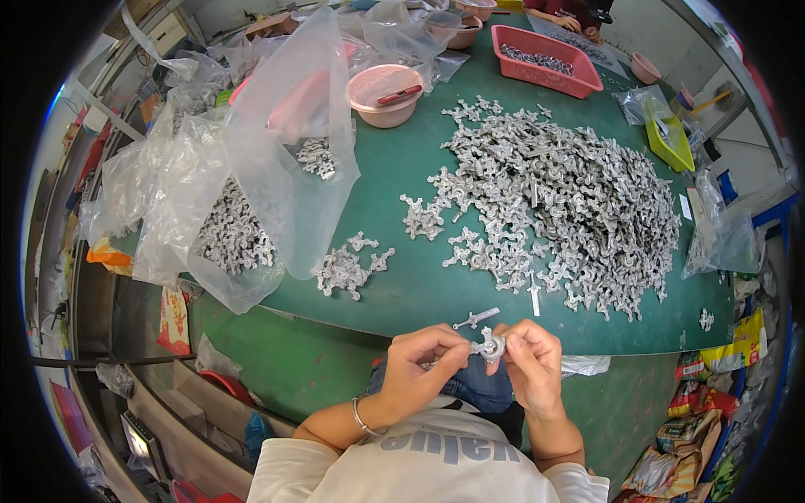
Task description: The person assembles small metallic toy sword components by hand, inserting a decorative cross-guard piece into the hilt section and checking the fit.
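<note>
Between my two hands, above the table's near edge, is a small grey metal casting with a round ring and short arms. My left hand pinches one of its arms between thumb and fingers. The ring side is gripped by the fingertips of my right hand. Just beyond lies a flat metal piece with a long straight tab; a similar metal strip rests farther right. A large heap of like grey castings covers the table's right side. Smaller clusters sit left of it, one a loose pile.
Clear plastic bags with more castings stand at the left. A pink bowl holds a red-handled tool. Farther back are a red basin of metal parts and another person's hand. A yellow-green tray lies at the right edge.
</note>
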Demonstrator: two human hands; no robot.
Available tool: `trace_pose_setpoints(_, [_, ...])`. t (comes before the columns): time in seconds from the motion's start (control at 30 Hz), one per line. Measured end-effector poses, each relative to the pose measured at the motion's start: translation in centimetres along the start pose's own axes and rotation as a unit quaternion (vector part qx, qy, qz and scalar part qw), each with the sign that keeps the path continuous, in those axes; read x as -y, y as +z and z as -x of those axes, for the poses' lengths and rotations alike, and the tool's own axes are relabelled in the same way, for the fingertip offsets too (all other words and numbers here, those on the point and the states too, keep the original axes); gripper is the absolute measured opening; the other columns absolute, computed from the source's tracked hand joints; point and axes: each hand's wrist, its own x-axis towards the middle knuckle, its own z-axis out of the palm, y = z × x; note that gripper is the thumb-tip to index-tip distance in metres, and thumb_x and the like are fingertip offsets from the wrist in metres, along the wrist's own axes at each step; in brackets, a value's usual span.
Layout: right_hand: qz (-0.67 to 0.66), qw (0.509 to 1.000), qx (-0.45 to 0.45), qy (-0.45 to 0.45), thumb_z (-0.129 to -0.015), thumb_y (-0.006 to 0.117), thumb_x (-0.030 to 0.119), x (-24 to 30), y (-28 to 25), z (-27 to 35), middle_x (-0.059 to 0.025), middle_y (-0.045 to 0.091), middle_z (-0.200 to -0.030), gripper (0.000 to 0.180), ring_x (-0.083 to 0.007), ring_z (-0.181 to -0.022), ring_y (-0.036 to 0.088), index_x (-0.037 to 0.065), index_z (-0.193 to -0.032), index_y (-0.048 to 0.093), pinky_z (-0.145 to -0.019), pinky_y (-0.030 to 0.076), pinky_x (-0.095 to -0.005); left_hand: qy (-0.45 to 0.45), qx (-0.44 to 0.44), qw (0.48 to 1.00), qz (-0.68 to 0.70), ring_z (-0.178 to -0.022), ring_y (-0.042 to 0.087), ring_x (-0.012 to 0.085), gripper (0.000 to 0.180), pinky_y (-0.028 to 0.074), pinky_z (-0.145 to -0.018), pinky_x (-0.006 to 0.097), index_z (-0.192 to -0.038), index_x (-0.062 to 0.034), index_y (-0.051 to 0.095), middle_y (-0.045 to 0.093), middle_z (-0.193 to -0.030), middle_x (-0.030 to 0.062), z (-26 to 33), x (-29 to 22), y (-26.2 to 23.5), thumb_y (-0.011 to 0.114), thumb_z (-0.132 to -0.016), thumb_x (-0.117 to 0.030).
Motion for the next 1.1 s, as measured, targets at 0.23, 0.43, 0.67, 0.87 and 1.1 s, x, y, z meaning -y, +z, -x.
trace_pose_setpoints(0.23, [0.439,0.892,-0.094,-0.052,-0.084,0.055,0.007,-2.8,-3.5,-3.4,-0.0085,0.060,-0.073,0.013,-0.0140,-0.061,0.054,-0.003,-0.090,0.061,-0.059,0.044,-0.0271,0.059,-0.276,0.934,-0.219,-0.054,0.046,0.0025,0.014,0.034,-0.048,0.017,-0.076,0.0036,0.062,0.058,-0.065,-0.0001,-3.2,3.7,-5.2,0.057,-0.083,-0.008])
trace_pose_setpoints(0.43, [0.653,0.727,-0.053,-0.205,-0.069,0.062,0.000,-4.9,-2.9,-7.7,-0.0129,0.051,-0.109,0.037,-0.0301,-0.101,0.045,0.005,-0.106,0.058,-0.084,0.037,-0.0391,0.006,-0.355,0.856,-0.377,-0.055,0.055,0.0112,0.017,0.042,-0.052,0.024,-0.093,0.0050,0.060,0.059,-0.064,0.0088,-4.5,5.5,-10.5,0.060,-0.081,-0.007])
trace_pose_setpoints(0.67, [0.744,0.611,-0.001,-0.270,-0.072,0.053,0.001,-8.7,-3.3,-10.4,-0.0093,0.054,-0.103,0.023,-0.0264,-0.100,0.047,0.004,-0.094,0.059,-0.092,0.030,-0.0434,0.057,-0.345,0.855,-0.384,-0.048,0.046,0.0118,0.022,0.039,-0.049,0.026,-0.102,0.0038,0.057,0.053,-0.059,0.0071,-3.8,5.4,-8.9,0.059,-0.081,-0.003])
trace_pose_setpoints(0.87, [0.490,0.828,-0.094,-0.257,-0.082,0.050,0.000,-7.3,-2.4,-9.0,-0.0100,0.057,-0.096,0.014,-0.0223,-0.088,0.053,0.002,-0.094,0.056,-0.080,0.040,-0.0323,0.106,-0.231,0.822,-0.509,-0.073,0.059,0.0312,0.017,0.048,-0.060,0.037,-0.095,-0.0023,0.061,0.059,-0.097,0.0135,-4.2,5.7,-8.7,0.059,-0.078,-0.004])
trace_pose_setpoints(1.1, [0.101,0.980,-0.154,-0.079,-0.089,0.045,0.004,-6.8,-4.0,-8.9,-0.0064,0.057,-0.092,0.011,-0.0102,-0.076,0.053,-0.001,-0.096,0.051,-0.064,0.044,-0.0224,0.108,-0.102,0.767,-0.625,-0.077,0.060,0.0351,0.014,0.048,-0.066,0.042,-0.089,-0.0009,0.062,0.056,-0.114,0.0138,-10.3,6.6,-10.6,0.055,-0.079,-0.005])
